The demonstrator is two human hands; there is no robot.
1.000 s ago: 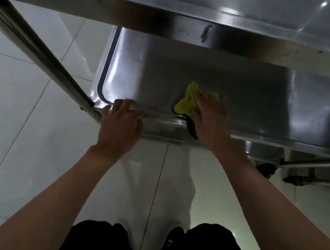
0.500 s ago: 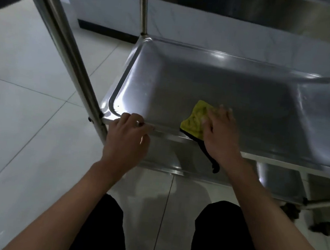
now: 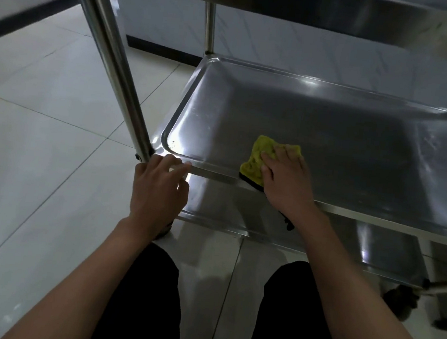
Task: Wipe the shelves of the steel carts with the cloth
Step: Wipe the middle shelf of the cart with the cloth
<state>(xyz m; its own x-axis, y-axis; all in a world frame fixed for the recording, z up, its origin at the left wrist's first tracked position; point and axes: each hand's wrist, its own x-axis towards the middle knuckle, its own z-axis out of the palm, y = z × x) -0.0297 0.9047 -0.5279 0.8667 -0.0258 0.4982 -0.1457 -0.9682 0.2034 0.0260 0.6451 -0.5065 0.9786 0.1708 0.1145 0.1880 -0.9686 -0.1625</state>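
A steel cart stands in front of me. Its middle shelf (image 3: 345, 132) is a shallow tray with a raised rim. A yellow cloth (image 3: 258, 159) with a dark edge lies on this shelf near the front rim. My right hand (image 3: 287, 181) presses flat on the cloth, fingers spread and straight. My left hand (image 3: 156, 190) grips the shelf's front rim at the left corner, beside the upright steel post (image 3: 113, 55), with its fingers curled over the edge.
The cart's top shelf (image 3: 344, 8) hangs overhead and a lower shelf (image 3: 226, 211) sits beneath the middle one. Black caster wheels (image 3: 401, 301) are at the lower right. Pale floor tiles spread to the left, and my knees are at the bottom.
The view has dropped from above the top shelf to the level of the middle shelf. My right hand has slid the cloth slightly further onto the shelf. My left hand stays on the rim.
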